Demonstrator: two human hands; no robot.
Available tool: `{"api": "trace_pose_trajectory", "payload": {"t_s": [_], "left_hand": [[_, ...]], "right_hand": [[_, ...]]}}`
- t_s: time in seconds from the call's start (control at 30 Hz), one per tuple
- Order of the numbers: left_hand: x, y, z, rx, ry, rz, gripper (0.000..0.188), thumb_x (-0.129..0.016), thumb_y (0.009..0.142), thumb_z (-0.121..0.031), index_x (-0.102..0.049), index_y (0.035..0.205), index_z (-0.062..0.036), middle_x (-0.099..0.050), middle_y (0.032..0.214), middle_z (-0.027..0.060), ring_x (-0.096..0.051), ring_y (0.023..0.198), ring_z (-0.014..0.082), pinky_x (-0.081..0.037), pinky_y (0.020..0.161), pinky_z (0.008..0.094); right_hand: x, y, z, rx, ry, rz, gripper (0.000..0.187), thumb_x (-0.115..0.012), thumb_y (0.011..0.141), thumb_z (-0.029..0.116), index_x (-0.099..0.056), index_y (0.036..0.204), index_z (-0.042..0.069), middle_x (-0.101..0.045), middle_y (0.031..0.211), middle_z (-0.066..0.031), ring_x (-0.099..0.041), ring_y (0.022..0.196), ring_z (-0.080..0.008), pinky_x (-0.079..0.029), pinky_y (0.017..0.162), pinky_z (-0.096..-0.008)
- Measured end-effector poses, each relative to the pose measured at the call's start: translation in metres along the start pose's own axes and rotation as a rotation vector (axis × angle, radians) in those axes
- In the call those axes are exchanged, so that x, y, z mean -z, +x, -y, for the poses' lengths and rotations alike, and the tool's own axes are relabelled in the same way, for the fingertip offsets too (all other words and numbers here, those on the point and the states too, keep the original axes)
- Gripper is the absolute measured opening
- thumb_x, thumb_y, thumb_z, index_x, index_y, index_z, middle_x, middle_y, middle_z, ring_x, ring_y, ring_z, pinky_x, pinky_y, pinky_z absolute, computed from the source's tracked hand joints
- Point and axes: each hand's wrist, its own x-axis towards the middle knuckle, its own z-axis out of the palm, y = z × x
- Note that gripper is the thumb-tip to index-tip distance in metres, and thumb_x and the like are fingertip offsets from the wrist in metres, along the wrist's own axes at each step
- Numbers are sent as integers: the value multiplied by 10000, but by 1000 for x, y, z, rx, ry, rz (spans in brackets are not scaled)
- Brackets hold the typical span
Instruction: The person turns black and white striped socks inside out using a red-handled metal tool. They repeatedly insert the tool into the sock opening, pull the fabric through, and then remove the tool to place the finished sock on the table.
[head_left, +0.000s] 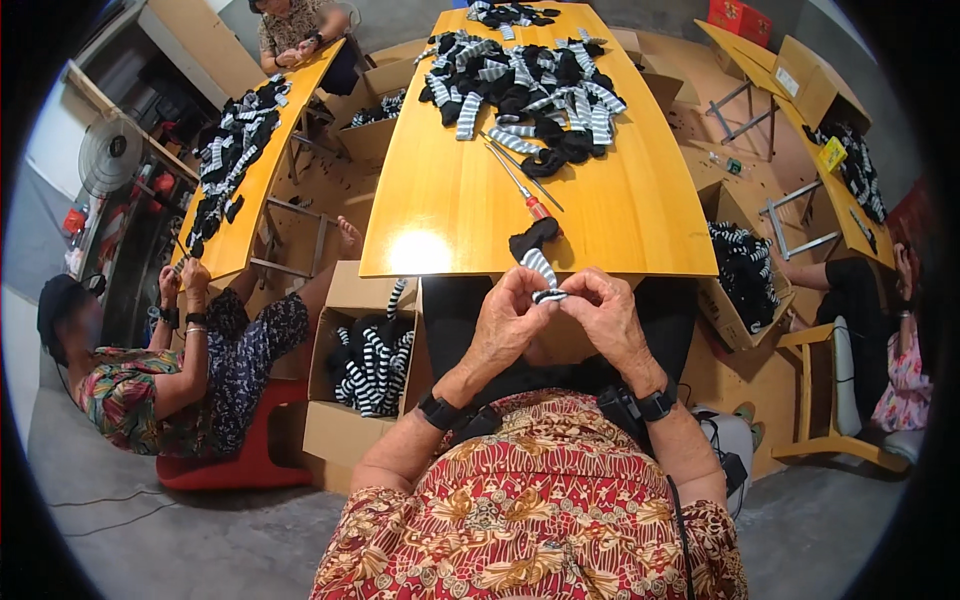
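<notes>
1 black knitted sock with a grey-and-white striped end [538, 262] reaches over the near edge of the glossy yellow wooden table [450, 200]. The fingers of the left hand [507, 312] and right hand [608, 318], nearly closed, pinch its striped end. Beyond lie a red-handled metal rod [536, 207] and heaped black-and-striped socks [520, 85].

"What's worn?"
"A red shirt [550, 500] with gold and cream motifs, short sleeves [362, 530], dark trousers [455, 330]."
"Any accessories?"
"2 black wrist straps [437, 410] with boxy modules [657, 403], plus a black cable [681, 530] over the shirt."
</notes>
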Motion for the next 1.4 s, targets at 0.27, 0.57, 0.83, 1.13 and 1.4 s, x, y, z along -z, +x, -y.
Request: {"api": "trace_pose_trajectory", "payload": {"t_s": [0.27, 0.57, 0.83, 1.13, 1.4], "left_hand": [[5, 3, 3, -21, 422, -100, 183, -504, 869, -74, -626, 964, 23, -591, 714, 12, -528, 628, 56, -432, 549, 225], [9, -1, 18, 315, -170, 28, 118, -584, 887, -97, -641, 977, -46, -579, 802, -55, -498, 700, 25, -381, 617, 169], [8, -9, 30, 456, -593, 32, 123, -617, 926, -141, -616, 1015, -57, -606, 870, -41, -512, 699, 22, -416, 601, 166], [11, -15, 33, 522, -785, 55, 139, -633, 918, -161, -603, 1021, -72, -593, 854, -48, -502, 663, 36, -421, 598, 184], [16, -20, 35, 503, -764, 179, 153, -640, 918, -242, -609, 932, -92, -576, 792, -56, -498, 661, 40, -426, 619, 202]], "right_hand": [[-10, 1, -7, -93, 288, 128, 66, -657, 814, 51, -638, 831, -9, -620, 815, 11, -550, 753, -61, -455, 671, -237], [-18, -4, -2, 82, -157, -97, 76, -627, 755, 15, -561, 772, -18, -522, 714, -58, -518, 606, -127, -426, 566, -266], [-17, -6, 0, 53, -132, -128, 52, -608, 757, 1, -559, 762, -16, -529, 716, -60, -521, 614, -125, -431, 572, -271], [-17, -1, -13, -129, 62, -43, 76, -639, 767, 36, -593, 756, -23, -571, 668, -14, -536, 607, -77, -436, 564, -236], [-21, -7, 2, -229, 77, 31, 148, -591, 837, 109, -568, 755, -12, -563, 645, -29, -521, 559, -79, -433, 515, -246]]}}
